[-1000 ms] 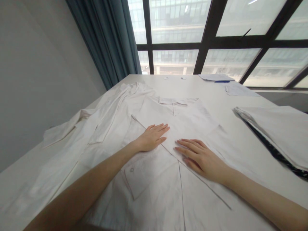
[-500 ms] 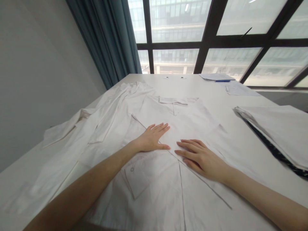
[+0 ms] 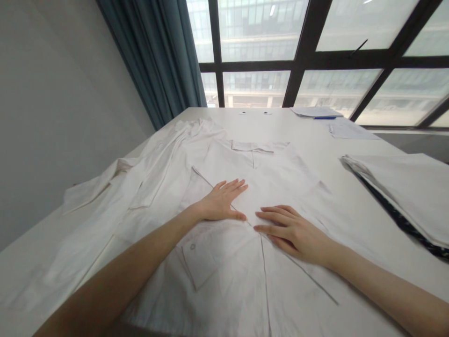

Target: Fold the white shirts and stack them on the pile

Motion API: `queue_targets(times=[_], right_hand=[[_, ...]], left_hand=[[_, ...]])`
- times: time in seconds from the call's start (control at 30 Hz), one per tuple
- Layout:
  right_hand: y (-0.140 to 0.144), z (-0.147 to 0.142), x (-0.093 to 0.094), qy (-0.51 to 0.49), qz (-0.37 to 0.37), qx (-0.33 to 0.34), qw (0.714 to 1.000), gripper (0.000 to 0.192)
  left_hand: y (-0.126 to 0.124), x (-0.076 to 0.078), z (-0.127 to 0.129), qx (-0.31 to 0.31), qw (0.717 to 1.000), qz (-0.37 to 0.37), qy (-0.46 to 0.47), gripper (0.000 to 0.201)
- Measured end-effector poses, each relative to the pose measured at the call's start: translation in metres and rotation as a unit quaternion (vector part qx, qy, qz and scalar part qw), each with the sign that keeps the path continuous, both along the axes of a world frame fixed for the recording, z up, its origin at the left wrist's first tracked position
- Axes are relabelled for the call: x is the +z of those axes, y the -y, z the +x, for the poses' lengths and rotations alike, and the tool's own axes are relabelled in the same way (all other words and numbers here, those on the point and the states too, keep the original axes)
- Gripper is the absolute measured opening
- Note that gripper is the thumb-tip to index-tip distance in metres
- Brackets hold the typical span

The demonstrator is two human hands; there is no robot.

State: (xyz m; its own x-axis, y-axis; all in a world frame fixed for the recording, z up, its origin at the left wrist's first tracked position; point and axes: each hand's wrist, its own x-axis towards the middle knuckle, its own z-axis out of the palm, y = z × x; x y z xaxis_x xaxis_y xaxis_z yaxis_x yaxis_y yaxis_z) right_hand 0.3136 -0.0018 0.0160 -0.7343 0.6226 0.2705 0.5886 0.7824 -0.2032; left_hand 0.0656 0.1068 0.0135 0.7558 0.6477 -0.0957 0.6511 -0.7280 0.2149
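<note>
Both sets of fingers lie flat & straight, gripping nothing: left hand (image 3: 220, 202) w/ palm down on the white shirt (image 3: 245, 187), right hand (image 3: 293, 230) just beside it, fingertips nearly meeting at the front fold. Shirt is spread mid-desk (image 3: 280, 121), collar (image 3: 253, 147) at far end, chest pocket (image 3: 201, 255) near left. Folded white garments (image 3: 403, 187) sit right, papers (image 3: 317, 112) w/ blue pen (image 3: 324, 118) far right, blue curtain (image 3: 157, 56) far left.
</note>
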Motion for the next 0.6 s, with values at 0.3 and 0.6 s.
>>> queue_targets(times=[0.3,0.6], right_hand=[[0.002,0.0,0.001,-0.022,-0.001,0.054,0.998,0.034],[-0.001,0.003,-0.008,-0.011,0.062,-0.174,0.983,0.038]], left_hand=[[0.002,-0.014,0.001,0.042,0.993,0.07,0.085,0.05],[0.004,-0.014,0.002,0.036,0.992,0.103,0.057,0.05]])
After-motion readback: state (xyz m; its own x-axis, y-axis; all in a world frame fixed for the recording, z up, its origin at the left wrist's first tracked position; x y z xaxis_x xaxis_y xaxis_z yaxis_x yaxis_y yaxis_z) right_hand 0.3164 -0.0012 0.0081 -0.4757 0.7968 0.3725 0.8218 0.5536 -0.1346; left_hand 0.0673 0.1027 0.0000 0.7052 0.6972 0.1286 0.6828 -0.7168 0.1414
